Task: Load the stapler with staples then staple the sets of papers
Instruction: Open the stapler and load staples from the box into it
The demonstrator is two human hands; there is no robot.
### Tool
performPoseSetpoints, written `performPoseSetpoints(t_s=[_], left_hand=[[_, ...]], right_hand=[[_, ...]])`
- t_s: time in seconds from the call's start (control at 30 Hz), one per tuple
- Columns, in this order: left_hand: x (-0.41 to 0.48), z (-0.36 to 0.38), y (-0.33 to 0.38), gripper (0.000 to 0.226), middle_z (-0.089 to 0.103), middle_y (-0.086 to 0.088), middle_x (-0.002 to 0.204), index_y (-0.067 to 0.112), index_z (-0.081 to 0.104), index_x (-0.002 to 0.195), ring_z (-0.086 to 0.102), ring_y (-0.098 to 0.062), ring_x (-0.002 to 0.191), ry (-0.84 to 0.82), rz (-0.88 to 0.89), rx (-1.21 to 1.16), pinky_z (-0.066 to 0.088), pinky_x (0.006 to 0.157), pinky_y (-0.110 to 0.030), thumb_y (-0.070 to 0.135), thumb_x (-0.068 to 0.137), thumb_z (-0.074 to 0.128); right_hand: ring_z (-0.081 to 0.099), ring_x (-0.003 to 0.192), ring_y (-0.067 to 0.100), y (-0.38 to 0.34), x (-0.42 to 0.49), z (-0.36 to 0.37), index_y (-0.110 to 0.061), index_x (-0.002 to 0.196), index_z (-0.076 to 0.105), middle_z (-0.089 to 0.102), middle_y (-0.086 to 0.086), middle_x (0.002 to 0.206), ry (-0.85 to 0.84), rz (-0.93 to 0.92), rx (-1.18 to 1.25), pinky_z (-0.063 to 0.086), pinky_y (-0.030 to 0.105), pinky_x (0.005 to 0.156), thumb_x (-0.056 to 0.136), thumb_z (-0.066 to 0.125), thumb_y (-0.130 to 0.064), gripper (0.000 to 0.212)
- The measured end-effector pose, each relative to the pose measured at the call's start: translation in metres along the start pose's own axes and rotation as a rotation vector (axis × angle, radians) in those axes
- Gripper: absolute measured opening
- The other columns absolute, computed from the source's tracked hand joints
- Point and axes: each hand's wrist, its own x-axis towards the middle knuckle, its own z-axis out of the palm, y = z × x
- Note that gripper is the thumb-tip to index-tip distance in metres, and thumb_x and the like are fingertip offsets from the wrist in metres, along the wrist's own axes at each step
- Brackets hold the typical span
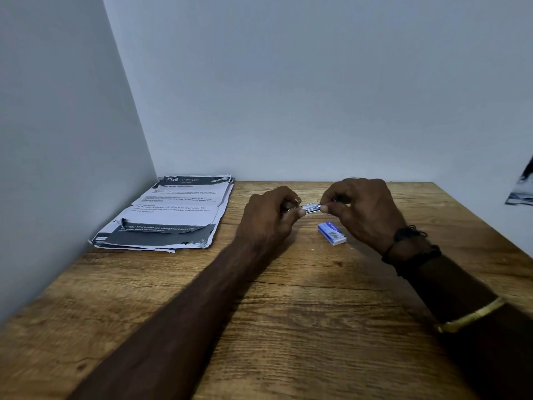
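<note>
Between our two hands, raised a little off the bench (288, 313), we hold a small metal stapler (291, 205) and a silvery strip of staples (311, 209). Our left hand (269, 217) curls around the stapler, mostly hiding it, so we cannot tell how far its tray is open. Our right hand (360, 210) pinches the far end of the strip between thumb and fingertips. The strip's long axis runs straight from one grip to the other, left to right, and its near end meets the stapler at our left fingertips; we judge loading turns on sliding it leftward along that line. Just below our right grip lies the blue staple box (331, 233), flat on the bench. Well off to the left of our left grip, against the wall (72, 140), sits the stack of papers (170, 215), not yet stapled.
</note>
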Motion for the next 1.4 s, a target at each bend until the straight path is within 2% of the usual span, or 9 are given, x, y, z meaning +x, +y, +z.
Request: performPoseSetpoints(t_s=[0.13, 0.27, 0.4, 0.63, 0.77, 0.9, 1.07, 1.23, 1.4], left_hand=[[0.002, -0.001, -0.003, 0.011, 0.08, 0.004, 0.088, 0.02, 0.081, 0.093, 0.073, -0.012, 0.085, 0.008, -0.022, -0.089, 0.057, 0.081, -0.04, 0.025, 0.084, 0.077], [0.003, -0.002, -0.002, 0.02, 0.081, 0.002, 0.101, 0.019, 0.081, 0.104, 0.074, -0.011, 0.093, 0.008, -0.006, -0.057, 0.057, 0.087, -0.037, 0.023, 0.086, 0.076], [0.002, -0.002, -0.001, 0.023, 0.08, -0.006, 0.103, 0.02, 0.079, 0.112, 0.074, -0.021, 0.097, -0.039, 0.047, 0.021, 0.055, 0.086, -0.04, 0.025, 0.09, 0.072], [0.005, -0.003, -0.004, 0.011, 0.08, 0.006, 0.089, 0.022, 0.081, 0.092, 0.073, -0.006, 0.085, -0.002, -0.064, -0.125, 0.057, 0.08, -0.03, 0.023, 0.081, 0.082], [0.003, -0.003, -0.003, 0.02, 0.08, 0.004, 0.104, 0.022, 0.081, 0.106, 0.072, -0.002, 0.097, -0.019, 0.017, -0.041, 0.05, 0.082, -0.013, 0.023, 0.087, 0.077], [0.001, -0.003, 0.004, 0.025, 0.078, 0.001, 0.114, 0.021, 0.078, 0.117, 0.072, -0.014, 0.109, -0.049, 0.098, 0.064, 0.052, 0.091, -0.025, 0.023, 0.093, 0.07], [-0.003, -0.005, 0.008, 0.021, 0.081, 0.003, 0.1, 0.028, 0.074, 0.114, 0.074, -0.019, 0.095, -0.036, 0.138, 0.091, 0.056, 0.084, -0.038, 0.026, 0.094, 0.068], [-0.003, -0.005, 0.007, 0.024, 0.08, 0.007, 0.1, 0.033, 0.074, 0.116, 0.072, -0.014, 0.091, -0.085, 0.141, 0.127, 0.055, 0.08, -0.034, 0.027, 0.095, 0.065], [-0.001, -0.004, 0.006, 0.041, 0.075, 0.004, 0.087, 0.028, 0.06, 0.127, 0.07, -0.011, 0.085, -0.12, -0.083, -0.097, 0.053, 0.076, -0.028, 0.027, 0.089, 0.075]], right_hand=[[0.065, 0.076, 0.015, -0.001, 0.0, 0.001, -0.022, 0.08, 0.077, 0.073, -0.006, 0.075, -0.01, 0.011, -0.007, 0.054, 0.042, 0.076, 0.082, 0.078, -0.023, 0.003], [0.065, 0.079, 0.015, -0.001, 0.0, 0.001, -0.021, 0.081, 0.077, 0.073, -0.006, 0.078, -0.007, 0.006, -0.003, 0.054, 0.043, 0.078, 0.083, 0.077, -0.023, 0.003], [0.064, 0.078, 0.013, 0.0, -0.001, 0.001, -0.021, 0.081, 0.077, 0.073, -0.007, 0.077, -0.005, 0.015, -0.004, 0.054, 0.042, 0.078, 0.083, 0.077, -0.024, 0.004], [0.064, 0.078, 0.014, -0.002, 0.0, 0.001, -0.021, 0.081, 0.077, 0.072, -0.007, 0.077, 0.002, 0.011, -0.006, 0.054, 0.043, 0.078, 0.084, 0.077, -0.025, 0.004], [0.065, 0.079, 0.015, -0.004, -0.001, 0.001, -0.021, 0.081, 0.077, 0.073, -0.006, 0.077, 0.008, 0.005, -0.002, 0.054, 0.044, 0.078, 0.083, 0.077, -0.024, 0.004], [0.066, 0.079, 0.015, -0.004, -0.001, 0.001, -0.02, 0.081, 0.078, 0.073, -0.005, 0.078, 0.018, 0.002, -0.007, 0.055, 0.042, 0.078, 0.083, 0.078, -0.023, 0.004], [0.064, 0.076, 0.011, -0.005, -0.001, 0.002, -0.022, 0.08, 0.078, 0.073, -0.007, 0.076, 0.015, 0.018, -0.016, 0.054, 0.036, 0.076, 0.082, 0.079, -0.026, 0.005], [0.064, 0.076, 0.012, -0.006, -0.003, 0.003, -0.022, 0.083, 0.077, 0.071, -0.008, 0.075, -0.021, 0.047, -0.006, 0.051, 0.033, 0.073, 0.083, 0.079, -0.024, 0.003], [0.068, 0.087, 0.017, -0.009, -0.003, 0.003, -0.017, 0.096, 0.081, 0.078, -0.001, 0.091, -0.031, 0.047, 0.049, 0.055, 0.039, 0.082, 0.086, 0.076, -0.015, 0.011]])
